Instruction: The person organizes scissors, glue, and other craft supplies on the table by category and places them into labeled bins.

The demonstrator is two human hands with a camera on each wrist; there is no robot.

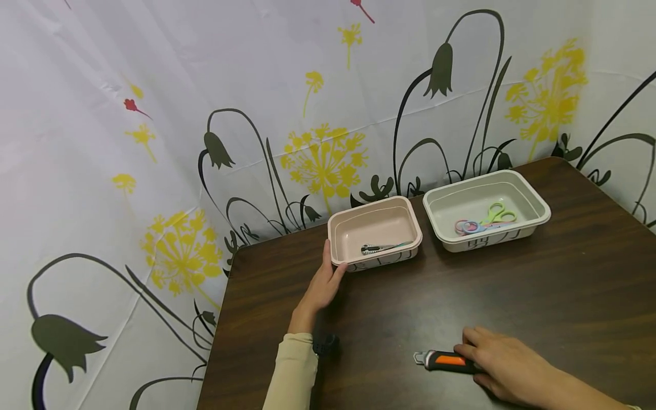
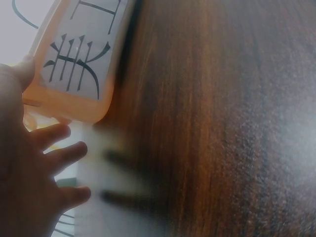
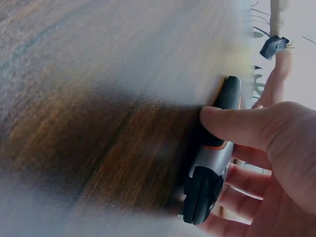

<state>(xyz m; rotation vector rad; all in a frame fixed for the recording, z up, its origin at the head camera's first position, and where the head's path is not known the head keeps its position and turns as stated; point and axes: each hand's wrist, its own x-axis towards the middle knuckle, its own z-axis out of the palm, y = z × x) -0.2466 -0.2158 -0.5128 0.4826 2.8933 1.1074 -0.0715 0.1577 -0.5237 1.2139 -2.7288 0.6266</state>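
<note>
In the head view my left hand (image 1: 323, 285) touches the near left corner of a pink plastic bin (image 1: 335, 236), thumb at the front and fingers along the side. The left wrist view shows those fingers spread and fairly straight beside the bin's end, below a white label (image 2: 79, 59) with dark characters. A slim cutter (image 1: 379, 249) lies inside the bin. At the front right, my right hand (image 1: 504, 364) grips a black and orange utility knife (image 1: 446, 361) low over the table. Its thumb presses one side of the handle, with fingers on the other.
To the right of the pink bin stands a pale green bin (image 1: 492, 188), holding green scissors (image 1: 499, 213) and blue and pink scissors (image 1: 471, 227). Both bins are at the back of the dark wooden table (image 1: 400, 307), against a flower-patterned curtain (image 1: 287, 68).
</note>
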